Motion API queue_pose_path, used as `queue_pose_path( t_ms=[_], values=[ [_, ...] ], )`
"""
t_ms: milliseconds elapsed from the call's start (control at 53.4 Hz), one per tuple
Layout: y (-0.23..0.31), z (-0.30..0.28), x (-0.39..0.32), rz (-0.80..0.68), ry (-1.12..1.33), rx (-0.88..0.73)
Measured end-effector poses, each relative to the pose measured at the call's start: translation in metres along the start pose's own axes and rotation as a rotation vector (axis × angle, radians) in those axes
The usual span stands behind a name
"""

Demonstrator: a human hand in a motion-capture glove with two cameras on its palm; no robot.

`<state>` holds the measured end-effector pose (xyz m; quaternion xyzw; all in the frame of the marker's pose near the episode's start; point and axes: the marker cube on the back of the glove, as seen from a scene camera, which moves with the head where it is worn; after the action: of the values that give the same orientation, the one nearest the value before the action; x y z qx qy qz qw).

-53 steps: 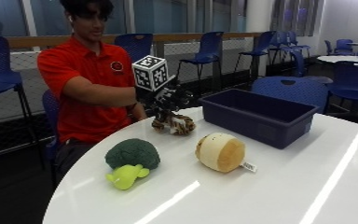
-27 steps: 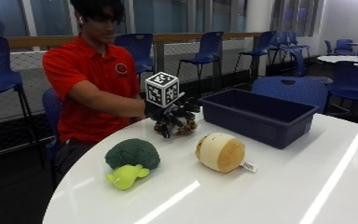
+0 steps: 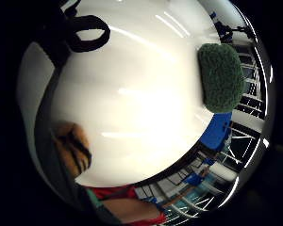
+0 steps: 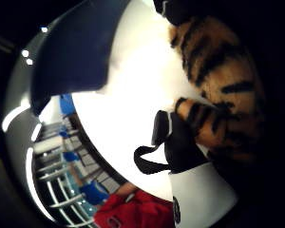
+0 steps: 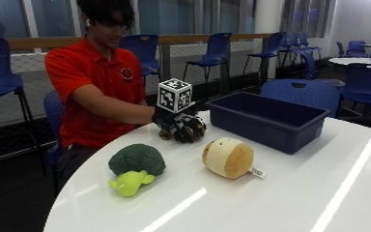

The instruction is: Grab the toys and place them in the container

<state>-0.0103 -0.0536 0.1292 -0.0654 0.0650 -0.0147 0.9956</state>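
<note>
The outside view looks from across the white round table [image 5: 288,203] toward the seated person, close enough to take in the blue bin [image 5: 269,118], the broccoli toy [image 5: 136,162] and the gloved right hand [image 5: 176,123]. Both palm views sit on that hand and look out low over the tabletop. The little finger side faces the broccoli toy [image 3: 221,77], well apart; the thumb side faces the bin [image 4: 76,47], with a striped tiger toy [image 4: 218,76] very near, probably against the palm. All three share the tabletop and the person's red shirt [image 5: 92,79].
</note>
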Motion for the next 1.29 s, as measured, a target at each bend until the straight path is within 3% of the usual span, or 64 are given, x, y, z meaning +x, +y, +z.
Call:
queue_pose_path(
  t_ms=[468, 693, 1011, 1292],
  values=[
    [-0.013, -0.006, -0.01, -0.059, 0.133, 0.199],
    [-0.024, -0.026, 0.0, -0.088, 0.11, 0.141],
    [-0.052, -0.122, 0.002, -0.051, 0.003, 0.183],
    [-0.105, -0.225, -0.057, -0.082, 0.105, 0.285]
  ],
)
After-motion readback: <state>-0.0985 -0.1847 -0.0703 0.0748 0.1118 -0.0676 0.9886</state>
